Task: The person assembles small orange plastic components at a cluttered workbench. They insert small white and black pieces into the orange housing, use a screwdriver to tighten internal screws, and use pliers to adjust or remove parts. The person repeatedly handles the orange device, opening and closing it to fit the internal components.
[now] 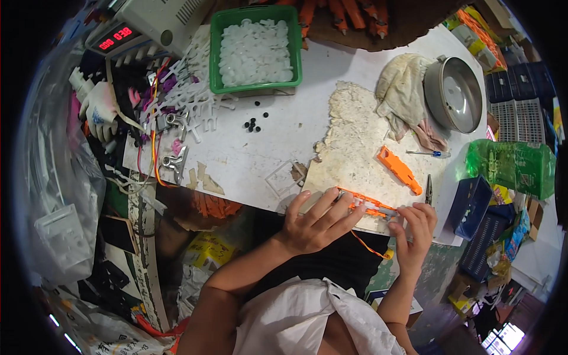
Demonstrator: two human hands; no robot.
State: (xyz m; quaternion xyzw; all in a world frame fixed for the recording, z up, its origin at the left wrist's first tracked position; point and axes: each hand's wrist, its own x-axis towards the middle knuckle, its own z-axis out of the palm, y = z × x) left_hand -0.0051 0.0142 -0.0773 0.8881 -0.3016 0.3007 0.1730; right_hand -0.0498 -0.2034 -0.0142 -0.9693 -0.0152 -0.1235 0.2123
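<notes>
An orange plastic half-shell (373, 206) with white and grey parts in it lies at the table's near edge. My left hand (316, 222) reaches over its left end, fingers bent onto it and holding it down. At the other end, my right hand (416, 232) has thumb and fingertips closed around a grey part of the shell. An orange cord with a yellow end (387, 254) hangs below. Just beyond lies another orange shell (399, 170), apart from both hands. Pliers (429, 189) and a blue-handled screwdriver (435, 154) lie to its right.
A green bin (256, 92) of small white pieces stands at the back, black bits (252, 125) before it. A metal bowl (435, 89) and rag (399, 89) are far right. White plastic parts (201, 77), metal fittings (174, 163) and wires crowd the left.
</notes>
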